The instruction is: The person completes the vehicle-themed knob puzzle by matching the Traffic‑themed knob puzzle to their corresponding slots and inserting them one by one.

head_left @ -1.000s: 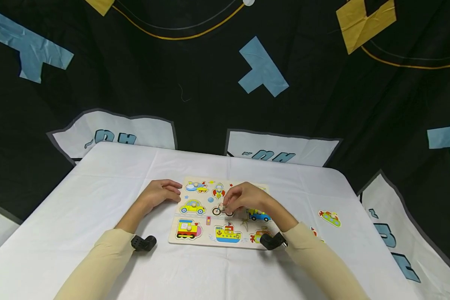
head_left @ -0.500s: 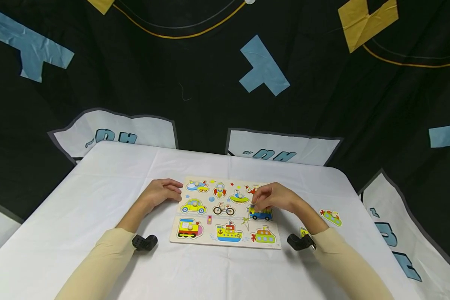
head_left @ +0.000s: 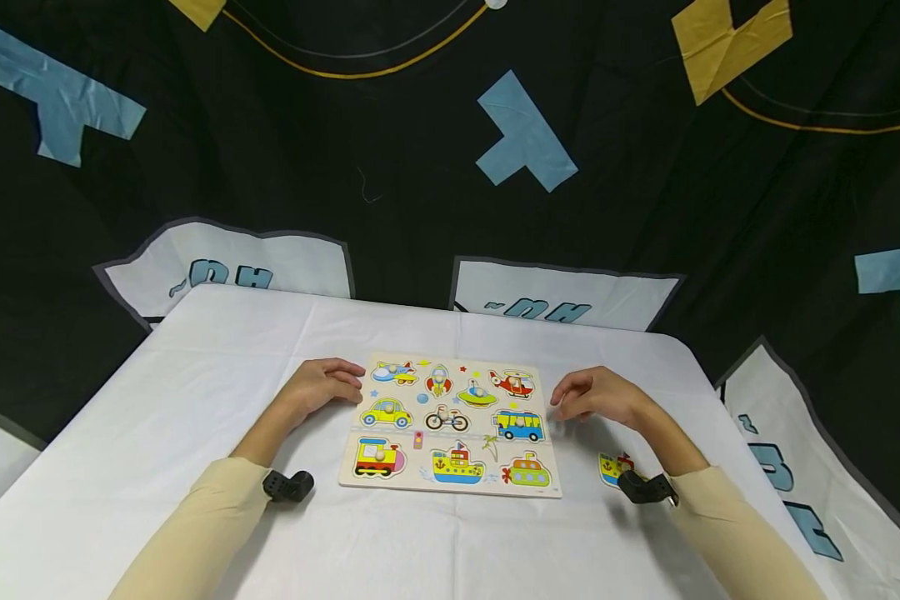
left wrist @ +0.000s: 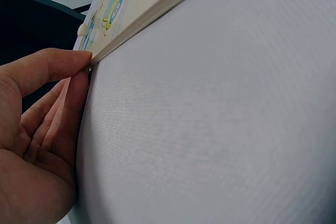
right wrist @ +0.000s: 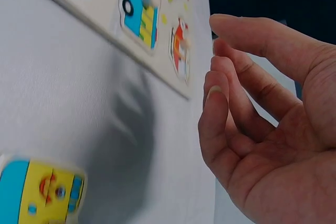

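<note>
A wooden peg puzzle board (head_left: 435, 487) with vehicle pictures lies flat on the table. My left hand (head_left: 322, 389) touches its left edge; the left wrist view has the thumb (left wrist: 63, 63) and a finger against that edge. Just off the board's right edge, my right hand (head_left: 598, 394) hovers with loosely curled fingers and holds nothing. Knobbed pieces such as the bicycle (head_left: 437, 421), blue-yellow bus (head_left: 510, 423) and yellow car (head_left: 378, 414) sit in the board. On the cloth beside it lies a loose boat piece (head_left: 608, 469), partly covered by the right wrist camera.
White cloth covers the table (head_left: 270, 542). A dark curtain (head_left: 405, 208) with blue and yellow patches hangs behind its far edge. Black wrist cameras (head_left: 288, 487) stick out from both sleeves.
My right hand has moved right from over the bicycle, past the bus and off the board. The right arm now hides the loose submarine piece. My left hand has stayed still.
</note>
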Motion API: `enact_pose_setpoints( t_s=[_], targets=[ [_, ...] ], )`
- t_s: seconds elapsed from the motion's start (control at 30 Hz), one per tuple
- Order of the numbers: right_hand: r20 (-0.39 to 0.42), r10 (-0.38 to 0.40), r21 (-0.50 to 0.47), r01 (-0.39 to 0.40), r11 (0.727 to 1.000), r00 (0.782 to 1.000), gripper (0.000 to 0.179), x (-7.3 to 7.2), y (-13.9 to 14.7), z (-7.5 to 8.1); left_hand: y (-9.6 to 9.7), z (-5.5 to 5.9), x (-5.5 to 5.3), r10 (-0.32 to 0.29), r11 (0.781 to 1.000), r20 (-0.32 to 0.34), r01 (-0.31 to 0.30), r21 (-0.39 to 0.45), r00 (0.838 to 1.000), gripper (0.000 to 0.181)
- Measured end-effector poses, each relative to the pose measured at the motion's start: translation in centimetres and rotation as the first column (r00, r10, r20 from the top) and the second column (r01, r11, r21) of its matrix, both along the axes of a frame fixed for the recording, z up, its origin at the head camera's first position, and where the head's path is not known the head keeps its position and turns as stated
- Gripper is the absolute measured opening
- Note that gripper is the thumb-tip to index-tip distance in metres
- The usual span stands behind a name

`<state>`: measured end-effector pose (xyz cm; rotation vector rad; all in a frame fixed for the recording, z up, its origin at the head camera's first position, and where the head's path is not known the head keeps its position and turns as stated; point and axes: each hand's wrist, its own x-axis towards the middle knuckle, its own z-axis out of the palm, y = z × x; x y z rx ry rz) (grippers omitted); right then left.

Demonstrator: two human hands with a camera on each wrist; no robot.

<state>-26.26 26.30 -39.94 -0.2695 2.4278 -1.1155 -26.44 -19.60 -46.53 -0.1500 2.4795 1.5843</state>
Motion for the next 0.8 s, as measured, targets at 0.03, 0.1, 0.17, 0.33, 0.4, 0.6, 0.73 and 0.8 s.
enact_pose_setpoints(
  t_s=[0.03,0.1,0.17,0.33,0.4,0.6,0.73,0.8],
  targets=[
    [0.001,-0.003,0.003,0.003,1.000,1.000,0.029,0.1,0.4,0.1,0.0,0.0,0.0,0.000,1.000,-0.001,0.000,0.000,1.000,0.049],
    [0.007,-0.003,0.011,0.002,1.000,1.000,0.031,0.3,1.1,0.1,0.0,0.0,0.0,0.000,1.000,-0.003,0.000,0.001,1.000,0.049],
    [0.017,0.000,0.015,-0.001,1.000,1.000,0.032,0.5,1.9,0.1,-0.1,-0.1,-0.1,0.000,1.000,-0.003,0.000,0.000,1.000,0.049],
    [0.037,0.027,0.007,-0.027,1.000,0.999,0.032,1.1,4.1,-0.2,-0.1,-0.1,-0.1,-0.003,1.000,0.003,0.003,0.009,1.000,0.049],
    [0.046,0.040,0.005,-0.040,0.999,0.998,0.032,1.3,5.0,-0.4,-0.1,-0.1,-0.1,-0.003,1.000,0.004,0.003,0.013,1.000,0.049],
    [0.089,0.070,0.009,-0.071,0.997,0.994,0.033,2.0,6.9,-1.4,-0.1,-0.1,-0.1,-0.001,1.000,0.002,0.001,0.004,1.000,0.049],
    [0.137,0.076,0.006,-0.077,0.997,0.988,0.031,2.4,7.8,-2.0,-0.1,-0.2,0.0,-0.005,1.000,0.001,0.005,0.010,1.000,0.049],
    [0.158,0.084,0.004,-0.086,0.996,0.984,0.030,2.5,8.3,-2.3,-0.1,-0.2,0.0,-0.005,1.000,-0.001,0.005,0.014,1.000,0.049]
  ],
)
